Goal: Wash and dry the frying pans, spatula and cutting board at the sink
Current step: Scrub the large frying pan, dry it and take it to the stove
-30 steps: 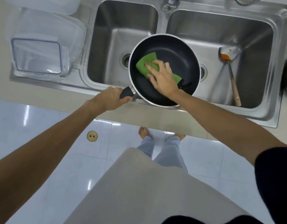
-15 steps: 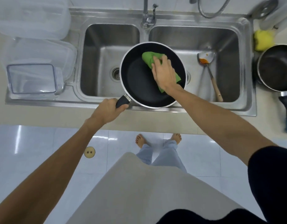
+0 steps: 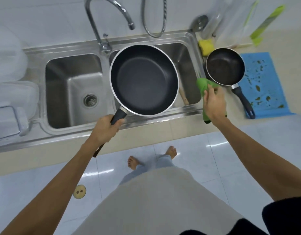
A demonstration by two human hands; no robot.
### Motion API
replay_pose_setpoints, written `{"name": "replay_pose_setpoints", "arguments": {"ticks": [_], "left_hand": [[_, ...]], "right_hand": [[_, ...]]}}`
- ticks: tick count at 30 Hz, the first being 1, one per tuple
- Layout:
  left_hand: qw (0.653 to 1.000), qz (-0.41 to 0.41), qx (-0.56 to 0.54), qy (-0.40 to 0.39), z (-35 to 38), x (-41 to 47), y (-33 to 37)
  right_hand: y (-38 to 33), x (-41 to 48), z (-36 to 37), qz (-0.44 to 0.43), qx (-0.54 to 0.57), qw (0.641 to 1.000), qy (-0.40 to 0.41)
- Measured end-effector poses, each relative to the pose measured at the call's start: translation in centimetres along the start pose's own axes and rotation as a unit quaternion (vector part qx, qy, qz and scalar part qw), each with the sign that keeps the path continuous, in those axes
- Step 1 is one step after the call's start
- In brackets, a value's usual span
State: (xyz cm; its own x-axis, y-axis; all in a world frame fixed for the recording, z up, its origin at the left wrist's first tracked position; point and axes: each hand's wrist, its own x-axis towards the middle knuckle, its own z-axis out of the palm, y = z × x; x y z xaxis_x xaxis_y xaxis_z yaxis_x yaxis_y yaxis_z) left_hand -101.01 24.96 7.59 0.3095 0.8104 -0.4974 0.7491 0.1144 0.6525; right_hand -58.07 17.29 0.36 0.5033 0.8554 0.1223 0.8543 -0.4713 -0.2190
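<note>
**Black non-stick frying pan [image 3: 143, 80] over the sink, green cloth [image 3: 203, 84] off to its right**

From my station I see the left hand [image 3: 104, 128] with its fingers wrapped tight round the pan's black handle. It holds the round, silver-rimmed pan above the right basin of the stainless steel double sink [image 3: 70, 134]. The dark coating looks matte and smooth, with nothing lying in it. The right hand [image 3: 214, 102] is above the sink's right edge, fingers curled round the soft, crumpled green cloth. One end bunches beyond the knuckles and the other hangs below the wrist. Cloth and pan are apart.

The pan hides most of the right basin from me. Under its right edge only a wooden utensil handle [image 3: 183, 97] shows, lying toward the basin's front corner; I cannot tell what its head is. The left basin shows brushed metal and a round drain strainer [image 3: 90, 100]. A curved chrome tap [image 3: 102, 22] arches above the divider, with a ribbed metal hose [image 3: 153, 22] looped beside it.

On the beige counter [image 3: 290, 65] right of the sink sits a smaller round black frying pan [image 3: 225, 67], just behind the cloth. Its dark handle lies over a thin blue rectangular cutting board [image 3: 268, 85] speckled with green scraps. A yellow sponge [image 3: 205, 46] lies just behind that pan. Left of the sink stand clear plastic containers [image 3: 9, 116], blurred.
</note>
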Motion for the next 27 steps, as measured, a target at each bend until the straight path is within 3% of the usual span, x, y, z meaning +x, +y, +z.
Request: {"name": "replay_pose_setpoints", "arguments": {"ticks": [5,11,14,16,17,19,22,27], "left_hand": [[0.997,-0.023,-0.076,0.005,3.4,0.0,3.8],[0.98,-0.086,-0.175,0.033,7.8,0.1,8.2],[0.974,-0.105,-0.198,0.046,9.9,-0.1,10.0],[0.97,-0.114,-0.209,0.056,11.3,-0.1,11.2],[0.968,-0.117,-0.212,0.059,12.1,-0.1,11.7],[0.966,-0.123,-0.218,0.061,13.5,-0.2,12.9],[0.963,-0.123,-0.232,0.066,14.9,-0.5,14.6],[0.962,-0.109,-0.239,0.075,16.0,-0.6,15.7]], "right_hand": [[6.7,-1.1,2.0,0.016,-0.057,0.998,-0.035],[8.0,-1.0,3.0,0.028,-0.049,0.992,-0.111],[4.7,-2.5,1.7,0.055,-0.016,0.997,-0.042],[1.1,-4.7,0.6,0.046,0.103,0.994,-0.004],[-1.0,-5.7,-0.1,0.058,0.212,0.975,-0.041],[-5.2,-7.5,-2.1,0.118,0.42,0.88,-0.188],[-8.8,-8.2,-3.7,0.205,0.552,0.739,-0.328],[-9.8,-7.7,-4.1,0.298,0.603,0.648,-0.357]]}}
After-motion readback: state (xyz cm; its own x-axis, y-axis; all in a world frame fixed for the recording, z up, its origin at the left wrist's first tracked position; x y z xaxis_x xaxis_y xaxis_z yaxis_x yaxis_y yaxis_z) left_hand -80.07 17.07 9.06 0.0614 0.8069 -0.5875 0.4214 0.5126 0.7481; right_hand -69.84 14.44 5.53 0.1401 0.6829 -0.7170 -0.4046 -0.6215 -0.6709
